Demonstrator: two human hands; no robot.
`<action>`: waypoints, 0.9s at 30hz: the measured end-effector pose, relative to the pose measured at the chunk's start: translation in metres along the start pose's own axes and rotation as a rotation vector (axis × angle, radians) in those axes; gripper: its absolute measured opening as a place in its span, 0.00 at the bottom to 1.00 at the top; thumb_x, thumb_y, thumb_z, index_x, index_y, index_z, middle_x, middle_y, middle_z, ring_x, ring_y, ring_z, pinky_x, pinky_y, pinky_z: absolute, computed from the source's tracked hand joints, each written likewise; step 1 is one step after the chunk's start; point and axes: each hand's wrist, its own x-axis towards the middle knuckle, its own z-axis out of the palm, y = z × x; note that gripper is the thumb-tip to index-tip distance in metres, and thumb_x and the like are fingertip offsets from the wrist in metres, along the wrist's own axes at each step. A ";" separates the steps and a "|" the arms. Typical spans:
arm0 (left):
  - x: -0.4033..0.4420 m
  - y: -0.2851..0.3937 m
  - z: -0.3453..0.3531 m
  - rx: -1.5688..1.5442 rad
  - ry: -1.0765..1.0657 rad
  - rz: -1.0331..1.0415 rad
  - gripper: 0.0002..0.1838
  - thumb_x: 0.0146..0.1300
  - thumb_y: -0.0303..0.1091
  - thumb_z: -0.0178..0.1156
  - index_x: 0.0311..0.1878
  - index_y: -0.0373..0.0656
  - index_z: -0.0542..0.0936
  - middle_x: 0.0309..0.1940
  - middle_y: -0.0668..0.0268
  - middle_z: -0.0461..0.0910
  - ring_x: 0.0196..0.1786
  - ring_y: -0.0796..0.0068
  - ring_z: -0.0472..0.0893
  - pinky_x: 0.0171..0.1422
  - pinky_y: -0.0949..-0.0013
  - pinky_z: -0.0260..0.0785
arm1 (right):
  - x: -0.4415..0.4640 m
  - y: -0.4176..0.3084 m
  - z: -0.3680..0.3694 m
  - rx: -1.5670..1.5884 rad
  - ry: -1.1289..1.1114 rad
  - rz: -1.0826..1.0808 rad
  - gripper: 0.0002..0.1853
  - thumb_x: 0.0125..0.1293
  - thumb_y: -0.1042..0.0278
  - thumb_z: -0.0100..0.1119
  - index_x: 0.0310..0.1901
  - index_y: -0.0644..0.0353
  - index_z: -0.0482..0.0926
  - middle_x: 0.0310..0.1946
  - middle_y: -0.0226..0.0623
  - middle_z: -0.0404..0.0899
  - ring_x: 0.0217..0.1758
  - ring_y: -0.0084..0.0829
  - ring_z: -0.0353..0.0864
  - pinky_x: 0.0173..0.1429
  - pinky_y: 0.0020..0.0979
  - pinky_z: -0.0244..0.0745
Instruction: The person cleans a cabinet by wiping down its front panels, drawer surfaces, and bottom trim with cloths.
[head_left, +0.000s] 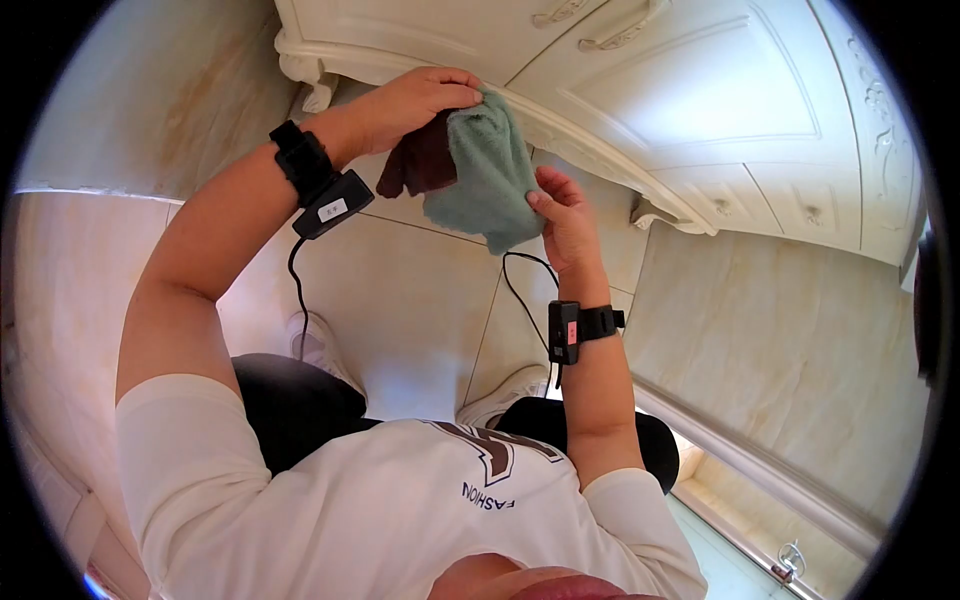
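1 green cloth (482, 170) is hanging above the floor (400, 300), the left hand (415, 100) pinching its top corner, the right hand (568, 220) gripping its side edge. Dark-brown fabric (430, 160) is showing beside it; a loosening left pinch could be risking a drop.

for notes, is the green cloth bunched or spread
Mostly spread: green cloth shows broadly between left hand and right hand; hidden folds unclear.

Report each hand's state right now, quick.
Left hand: closed, pinching the teal cloth near its upper edge; whether its grip includes the brown cloth can't be told.
Right hand: closed, pinching the teal cloth's side edge.
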 end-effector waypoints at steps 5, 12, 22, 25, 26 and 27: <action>0.005 -0.009 -0.006 -0.044 -0.044 -0.066 0.15 0.67 0.41 0.57 0.49 0.41 0.77 0.38 0.71 0.78 0.42 0.80 0.76 0.50 0.74 0.69 | -0.003 -0.003 -0.004 -0.118 -0.155 0.193 0.20 0.56 0.79 0.63 0.53 0.66 0.76 0.44 0.37 0.79 0.45 0.29 0.78 0.50 0.30 0.74; 0.000 0.002 -0.010 0.364 -0.158 -0.110 0.15 0.65 0.43 0.60 0.44 0.40 0.78 0.37 0.70 0.77 0.39 0.80 0.74 0.47 0.73 0.68 | -0.015 -0.009 0.004 -0.439 -0.270 0.230 0.24 0.57 0.73 0.65 0.56 0.67 0.74 0.40 0.39 0.81 0.34 0.24 0.77 0.37 0.23 0.73; 0.002 -0.010 -0.006 0.351 -0.144 -0.123 0.16 0.66 0.43 0.58 0.48 0.41 0.79 0.38 0.69 0.78 0.41 0.80 0.74 0.47 0.71 0.69 | -0.008 0.008 -0.007 -0.419 -0.356 0.347 0.19 0.63 0.66 0.61 0.55 0.61 0.75 0.36 0.35 0.83 0.28 0.19 0.73 0.33 0.20 0.68; 0.001 0.009 0.018 0.369 -0.125 -0.158 0.17 0.67 0.42 0.57 0.53 0.42 0.79 0.42 0.66 0.80 0.43 0.79 0.76 0.48 0.71 0.70 | -0.014 0.007 0.008 -0.279 -0.371 0.326 0.18 0.66 0.65 0.58 0.55 0.61 0.75 0.44 0.36 0.82 0.39 0.23 0.78 0.42 0.24 0.72; -0.002 0.017 0.031 0.422 -0.142 -0.185 0.18 0.67 0.41 0.57 0.55 0.42 0.79 0.43 0.64 0.81 0.44 0.78 0.77 0.50 0.72 0.70 | -0.015 0.008 0.013 -0.179 -0.388 0.303 0.19 0.67 0.64 0.57 0.57 0.61 0.73 0.50 0.37 0.80 0.47 0.25 0.78 0.48 0.27 0.74; -0.001 0.015 0.043 0.423 -0.145 -0.190 0.18 0.67 0.41 0.57 0.55 0.42 0.79 0.43 0.64 0.81 0.44 0.78 0.77 0.50 0.72 0.70 | -0.012 0.015 0.015 -0.175 -0.386 0.305 0.19 0.67 0.64 0.57 0.57 0.61 0.73 0.50 0.37 0.80 0.47 0.25 0.78 0.48 0.27 0.74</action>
